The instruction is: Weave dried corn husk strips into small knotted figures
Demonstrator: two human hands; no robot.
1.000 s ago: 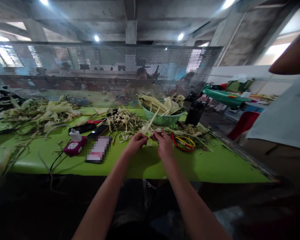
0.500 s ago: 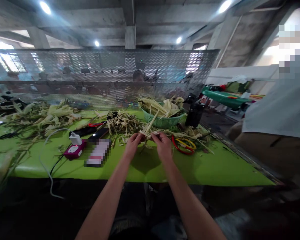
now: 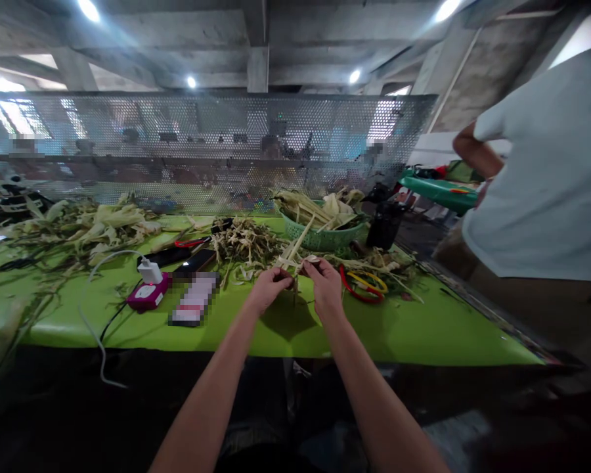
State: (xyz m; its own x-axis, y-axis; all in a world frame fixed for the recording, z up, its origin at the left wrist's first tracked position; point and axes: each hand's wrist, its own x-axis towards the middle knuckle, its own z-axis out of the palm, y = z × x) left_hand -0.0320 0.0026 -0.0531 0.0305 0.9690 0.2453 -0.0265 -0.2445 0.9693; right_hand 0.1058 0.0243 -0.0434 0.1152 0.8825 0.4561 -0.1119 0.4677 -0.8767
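Over the front of the green table, pale dried corn husk strips cross between my two hands, with several ends pointing up and away from me. My left hand is closed, thumb and fingers pinched at the near left side of the strips. On the other side my right hand pinches the husk between thumb and forefinger, and a short pale end shows above the fingers. The exact way the strips cross is too small to make out. Just behind lies a heap of knotted husk pieces.
A green basket of husks stands behind my hands. Red and yellow rings lie to the right. Leftward are a phone, a purple power socket with a white cable, and loose husks. A person in a white shirt stands at right.
My hands have moved slightly apart, the left one turning and dropping a little. The husk strips stay between them. At right, the person in white has shifted, and an arm now shows.
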